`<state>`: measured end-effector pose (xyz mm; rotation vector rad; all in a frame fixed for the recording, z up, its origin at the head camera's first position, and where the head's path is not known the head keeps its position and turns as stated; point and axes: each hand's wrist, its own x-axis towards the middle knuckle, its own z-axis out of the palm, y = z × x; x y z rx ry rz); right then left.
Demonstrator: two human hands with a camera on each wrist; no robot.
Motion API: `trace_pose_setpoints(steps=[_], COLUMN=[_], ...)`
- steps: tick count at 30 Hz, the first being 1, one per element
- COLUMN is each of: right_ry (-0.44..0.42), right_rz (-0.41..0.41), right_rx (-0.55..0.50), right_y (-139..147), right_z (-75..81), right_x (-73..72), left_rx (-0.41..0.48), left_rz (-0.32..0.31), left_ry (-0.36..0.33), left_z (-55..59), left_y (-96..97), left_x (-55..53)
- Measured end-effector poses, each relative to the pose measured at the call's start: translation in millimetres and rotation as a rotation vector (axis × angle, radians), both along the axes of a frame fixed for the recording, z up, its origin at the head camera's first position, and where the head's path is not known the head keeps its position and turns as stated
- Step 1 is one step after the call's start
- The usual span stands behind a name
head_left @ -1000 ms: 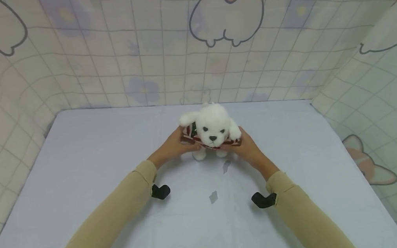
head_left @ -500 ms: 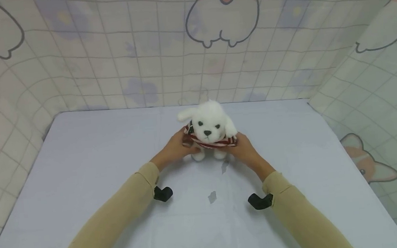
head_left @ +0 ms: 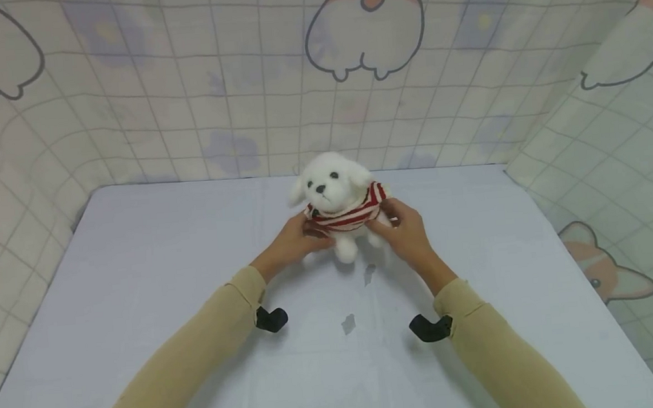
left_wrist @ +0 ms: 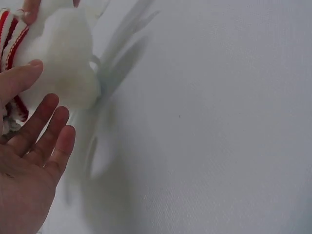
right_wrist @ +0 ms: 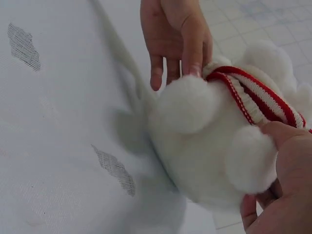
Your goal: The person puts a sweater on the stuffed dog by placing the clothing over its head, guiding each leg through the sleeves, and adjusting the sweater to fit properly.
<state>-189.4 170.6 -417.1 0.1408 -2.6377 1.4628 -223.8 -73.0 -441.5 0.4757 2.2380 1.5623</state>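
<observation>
A white plush dog (head_left: pixel 329 168) wears a red-and-white striped knitted sweater (head_left: pixel 357 217), its head tilted back and turned toward the left of the head view. My left hand (head_left: pixel 291 241) pinches the sweater's edge on that side, with the thumb at the hem and several fingers (left_wrist: pixel 62 146) stretched out below. On the other side my right hand (head_left: pixel 409 230) grips the sweater's edge, its thumb at the hem beside a fluffy round paw (right_wrist: pixel 251 158). The dog's bare white belly (right_wrist: pixel 200 151) shows under the hem in the right wrist view.
A white-covered table (head_left: pixel 188 216) lies beneath, bearing two small grey patches (head_left: pixel 348 324). Behind and to the sides hangs a checked curtain (head_left: pixel 272 118) with cartoon corgis. Black curved pieces (head_left: pixel 430 328) stick out from both beige sleeves (head_left: pixel 502 344).
The dog has tipped back and turned toward the left of the view, so more of the sweater's front shows. My right hand has shifted its hold up the sweater's side.
</observation>
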Motion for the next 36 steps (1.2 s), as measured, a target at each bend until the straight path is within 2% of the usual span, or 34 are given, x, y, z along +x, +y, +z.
trace_pose_setpoints(steps=[4,10,12,16,19,23,27,31,36], right_ry=[0.067,0.099,0.099,0.083,0.053,0.032,0.074,0.108,0.124], right_rz=[-0.058,-0.050,-0.036,0.011,0.052,0.111,0.183,0.228,0.253], right_rx=[-0.002,0.030,0.050,0.102,0.141,0.197,0.265,0.319,0.312], right_y=[-1,-2,-2,-5,-9,-15,-22,-25,-30], right_z=[5.0,12.4,14.1,16.0,18.8,21.7,20.1,20.7,21.6], right_x=[-0.8,-0.9,-1.2,-3.4,-4.2,-6.1,-9.1,-7.7,-3.6], left_rx=[-0.021,-0.086,-0.136,-0.246,-0.300,-0.346,-0.335,-0.295,-0.245], left_rz=[0.005,0.011,0.043,0.159,0.240,0.330,0.398,0.389,0.292], left_ry=[0.001,0.001,-0.003,0.011,0.069,0.139,0.165,0.237,0.316], left_z=[-1.1,1.6,2.5,5.4,10.9,22.9,35.1,44.6,56.3], left_y=[-8.4,-25.9,-31.2,-45.2,-55.2,-65.7,-69.8,-63.2,-50.7], left_x=[1.9,2.0,1.4,0.6,1.2,3.5,4.7,0.6,-4.9])
